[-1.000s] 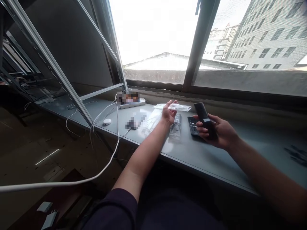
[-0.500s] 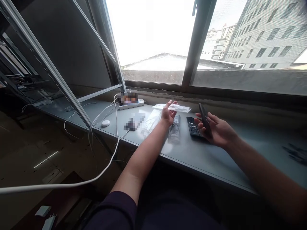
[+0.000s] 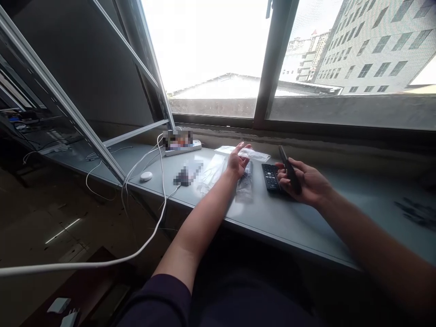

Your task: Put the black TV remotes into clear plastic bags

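My left hand (image 3: 237,162) is above the desk, its fingers closed on a clear plastic bag (image 3: 256,155) that sticks out to the right. Held edge-on in my right hand (image 3: 310,185) is a black remote control (image 3: 290,171), tilted with its far end up. Just left of and partly behind that hand, a second black remote control (image 3: 270,177) lies buttons up on the desk. Under and beside my left forearm lie more clear plastic bags (image 3: 211,175). One bag (image 3: 244,188) there has something dark in or under it.
The grey desk (image 3: 293,227) runs along the window. A white power strip (image 3: 184,149), a round white object (image 3: 146,176) and a metal frame (image 3: 78,118) are on the left. A white cable (image 3: 150,245) hangs over the front edge. Dark items (image 3: 415,212) lie far right.
The camera view has shifted slightly. Both hands keep hold of the same things; the remote control in my right hand sits a little lower.
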